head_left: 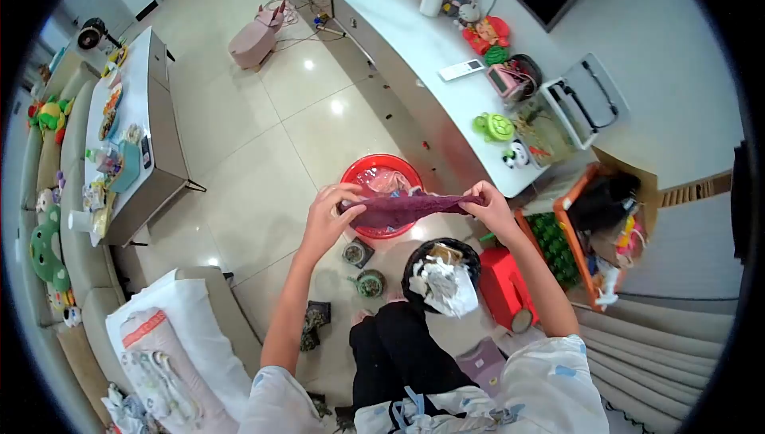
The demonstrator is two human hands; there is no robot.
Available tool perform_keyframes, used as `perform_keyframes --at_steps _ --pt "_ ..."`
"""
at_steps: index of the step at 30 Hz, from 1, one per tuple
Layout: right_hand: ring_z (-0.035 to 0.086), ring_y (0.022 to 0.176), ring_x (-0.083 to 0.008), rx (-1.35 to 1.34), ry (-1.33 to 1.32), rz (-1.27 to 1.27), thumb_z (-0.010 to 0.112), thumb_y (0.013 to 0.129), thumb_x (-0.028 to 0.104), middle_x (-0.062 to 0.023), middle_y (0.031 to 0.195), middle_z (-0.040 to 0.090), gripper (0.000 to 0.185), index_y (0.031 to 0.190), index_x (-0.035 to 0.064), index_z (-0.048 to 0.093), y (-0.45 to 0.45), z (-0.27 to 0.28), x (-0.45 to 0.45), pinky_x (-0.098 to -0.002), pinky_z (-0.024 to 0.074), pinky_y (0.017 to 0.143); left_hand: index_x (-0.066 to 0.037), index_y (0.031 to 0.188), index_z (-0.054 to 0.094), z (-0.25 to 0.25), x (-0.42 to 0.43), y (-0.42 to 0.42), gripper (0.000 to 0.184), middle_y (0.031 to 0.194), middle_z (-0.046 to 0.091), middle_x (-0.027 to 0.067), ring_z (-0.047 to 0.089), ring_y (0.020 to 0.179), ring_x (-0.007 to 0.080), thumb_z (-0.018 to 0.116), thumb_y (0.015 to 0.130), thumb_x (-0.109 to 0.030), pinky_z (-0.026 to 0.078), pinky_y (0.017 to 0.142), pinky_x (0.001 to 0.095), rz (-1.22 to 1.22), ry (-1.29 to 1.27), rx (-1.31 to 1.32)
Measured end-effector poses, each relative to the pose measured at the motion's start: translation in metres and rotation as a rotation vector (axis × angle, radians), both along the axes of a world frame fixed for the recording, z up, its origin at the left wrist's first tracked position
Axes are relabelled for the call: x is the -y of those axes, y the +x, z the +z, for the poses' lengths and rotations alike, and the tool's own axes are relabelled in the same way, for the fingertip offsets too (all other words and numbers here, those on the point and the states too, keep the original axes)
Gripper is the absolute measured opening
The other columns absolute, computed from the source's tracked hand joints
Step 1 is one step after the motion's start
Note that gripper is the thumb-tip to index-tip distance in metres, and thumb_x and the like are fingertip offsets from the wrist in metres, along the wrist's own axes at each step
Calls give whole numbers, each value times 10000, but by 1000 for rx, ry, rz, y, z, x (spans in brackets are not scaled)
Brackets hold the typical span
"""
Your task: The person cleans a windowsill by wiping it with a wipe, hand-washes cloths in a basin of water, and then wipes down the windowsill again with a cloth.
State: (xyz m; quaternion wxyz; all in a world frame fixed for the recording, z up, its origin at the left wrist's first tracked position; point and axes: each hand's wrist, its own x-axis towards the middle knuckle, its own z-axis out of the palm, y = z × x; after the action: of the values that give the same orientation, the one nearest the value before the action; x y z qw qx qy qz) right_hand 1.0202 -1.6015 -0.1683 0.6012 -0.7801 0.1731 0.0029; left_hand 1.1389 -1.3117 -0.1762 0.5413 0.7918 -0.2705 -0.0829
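A dark maroon cloth (402, 210) is stretched out sideways between my two hands. My left hand (331, 212) pinches its left end, and the fingers of my right hand (488, 204) are closed on its right end. Behind and below the cloth, a red basin (348, 176) stands on the floor. Pink and bluish fabric (386, 180) lies inside the basin, partly hidden by the cloth. What kind of garment or cloth I hold cannot be made out.
A black bin (411, 267) with white paper stands before my legs, beside a red container (506, 282). Small potted plants (369, 283) sit left of the bin. A long white cabinet (446, 107) runs along the right, a coffee table (163, 147) on the left.
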Motion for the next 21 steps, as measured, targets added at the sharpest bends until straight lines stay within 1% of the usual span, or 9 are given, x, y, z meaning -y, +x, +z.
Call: perform_keyframes --at_steps 1,3,5,6,10,13,15,17,21 --pt "493 716 -65 -21 139 -29 609 709 -25 -6 775 516 229 738 63 399 -12 21 2 -216 421 620 -21 786 594 19 2 -7 134 838 603 53 553 729 181 672 689 -70 426 732 288 42 -40 229" --pt "488 724 -62 -33 285 -76 601 710 -39 -3 783 510 231 735 67 398 -34 63 8 -213 416 627 -25 792 611 60 10 -26 125 849 619 64 566 784 232 663 681 -48 410 801 314 57 -53 253" --pt "474 719 -59 93 211 -70 595 705 -57 3 780 493 239 735 74 398 -66 94 16 -205 409 638 -13 790 612 102 21 -48 121 781 612 72 559 727 193 664 687 -50 428 729 283 -59 -87 16" --pt "458 690 -51 104 198 -104 620 690 -39 19 747 476 245 736 78 410 -80 110 20 -193 395 619 -3 784 608 128 24 -58 97 717 594 59 526 658 126 651 707 -45 421 628 240 -78 -14 -105" --pt "453 676 -41 -15 -23 -257 657 674 28 45 744 495 260 912 59 557 -146 196 35 -191 381 594 -3 824 596 171 50 -76 97 720 570 20 470 626 59 620 739 -43 381 553 203 -238 -49 -356" --pt "475 701 -50 -57 127 -376 657 678 37 26 783 525 269 936 52 583 -200 245 31 -196 397 615 3 839 577 205 79 -99 106 767 567 29 481 667 70 607 750 -44 392 594 205 -355 -13 -184" --pt "525 749 -73 13 291 -507 649 708 50 -7 833 567 247 945 27 583 -243 259 29 -213 440 641 1 863 545 229 99 -119 92 830 547 41 494 758 97 567 793 -54 403 698 221 -435 -59 -189" --pt "545 750 -82 84 491 -673 646 730 73 -17 850 577 245 957 26 568 -290 257 25 -213 453 637 -4 900 531 232 117 -139 119 824 546 37 499 759 98 547 823 -92 405 703 223 -488 -101 -253" --pt "537 731 -82 239 329 -840 617 780 127 -14 862 570 206 945 23 551 -374 271 -23 -214 444 644 -17 929 494 241 146 -189 130 799 527 55 504 777 116 504 856 -124 404 735 239 -697 -175 -196"
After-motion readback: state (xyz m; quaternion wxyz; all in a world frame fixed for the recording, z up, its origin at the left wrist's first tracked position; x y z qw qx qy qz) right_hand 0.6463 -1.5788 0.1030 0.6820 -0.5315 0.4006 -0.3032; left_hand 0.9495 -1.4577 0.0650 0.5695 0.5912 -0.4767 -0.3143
